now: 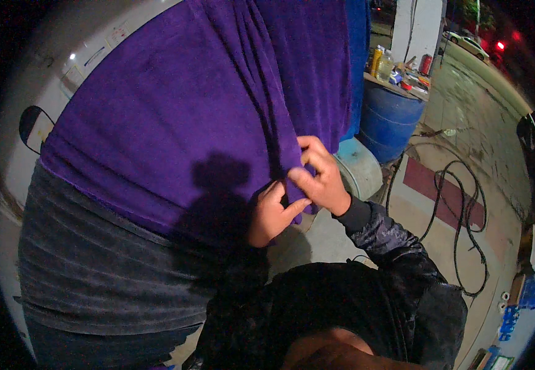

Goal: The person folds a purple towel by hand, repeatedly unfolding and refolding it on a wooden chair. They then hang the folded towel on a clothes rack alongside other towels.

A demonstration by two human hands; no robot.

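A large purple plush cloth [165, 106] hangs spread before me, with deep folds running down its right part. At its right edge my left hand [274, 212] grips the lower corner, thumb on the near side. Just above and to the right, my right hand [320, 173] pinches the same edge between thumb and fingers. Some of the fingertips of both hands are hidden by the fabric. Below the purple cloth hangs a grey cloth [96, 249], its surface rippled. The shadow of my head and arm falls across both cloths.
Behind the cloths stands a pale wall [73, 60] with papers on it. A blue cloth [359, 69] hangs beyond the purple one. To the right are a pale bucket [360, 166], a blue drum [390, 120] topped with bottles, and a coiled black hose [457, 222] on the floor.
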